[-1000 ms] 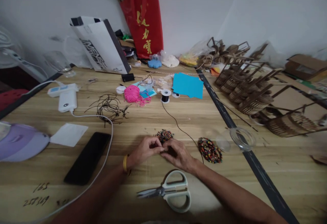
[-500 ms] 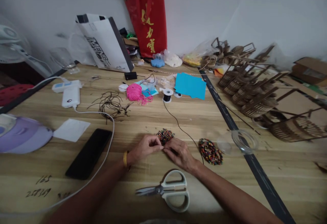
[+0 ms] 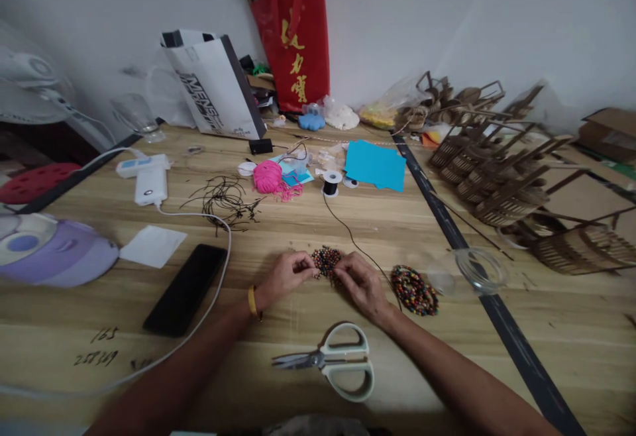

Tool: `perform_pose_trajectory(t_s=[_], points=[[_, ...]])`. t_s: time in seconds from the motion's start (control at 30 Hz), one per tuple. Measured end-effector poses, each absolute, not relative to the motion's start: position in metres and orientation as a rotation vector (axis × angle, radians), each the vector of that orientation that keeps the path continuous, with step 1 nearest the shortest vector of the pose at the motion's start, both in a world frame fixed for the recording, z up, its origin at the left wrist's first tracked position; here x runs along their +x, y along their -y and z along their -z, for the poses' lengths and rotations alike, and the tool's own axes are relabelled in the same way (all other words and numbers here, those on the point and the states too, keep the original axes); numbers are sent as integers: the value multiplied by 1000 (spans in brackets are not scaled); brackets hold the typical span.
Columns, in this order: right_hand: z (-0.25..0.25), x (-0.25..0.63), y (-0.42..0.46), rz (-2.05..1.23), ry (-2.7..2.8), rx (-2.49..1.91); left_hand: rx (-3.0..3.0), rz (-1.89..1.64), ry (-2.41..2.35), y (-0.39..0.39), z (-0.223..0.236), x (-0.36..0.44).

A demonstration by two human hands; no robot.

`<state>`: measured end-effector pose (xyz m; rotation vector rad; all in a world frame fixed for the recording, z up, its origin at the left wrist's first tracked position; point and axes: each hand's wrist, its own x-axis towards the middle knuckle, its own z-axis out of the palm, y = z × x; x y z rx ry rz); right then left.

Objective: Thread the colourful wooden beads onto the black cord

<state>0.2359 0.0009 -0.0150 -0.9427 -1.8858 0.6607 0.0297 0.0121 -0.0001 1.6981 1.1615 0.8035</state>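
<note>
A small heap of multicoloured beads (image 3: 326, 260) lies on the table between my hands. My left hand (image 3: 288, 275) is at the left side of the heap, thumb and forefinger pinched together; what they hold is too small to make out. At the heap's right edge, my right hand (image 3: 362, 283) touches the beads with its fingertips drawn together, their contents hidden. A black cord (image 3: 354, 238) runs from a white spool (image 3: 331, 184) down past my right wrist. Right of that wrist lies a coil of strung beads (image 3: 415, 290). Scissors (image 3: 330, 361) with pale handles lie below my hands.
On the left are a black phone (image 3: 185, 289), a white cable (image 3: 224, 270) and cut black cords (image 3: 223, 201). Pink yarn (image 3: 268, 177) and blue sheets (image 3: 375, 165) lie farther back. Small woven baskets (image 3: 507, 191) and a clear plastic ring (image 3: 481, 270) are on the right.
My right hand has moved away from my left, opening a gap between their fingertips and showing more of the bead heap. The view has shifted slightly left.
</note>
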Motion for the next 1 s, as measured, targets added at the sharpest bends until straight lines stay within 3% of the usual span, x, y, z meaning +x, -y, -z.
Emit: perform_pose_trajectory(t_s=[0.53, 1.0], points=[[18, 241, -5, -882, 1643, -1065, 2400, -559, -1101, -6, 2, 30], [15, 239, -7, -1044, 1492, -1090, 2501, -531, -1109, -5, 3, 33]])
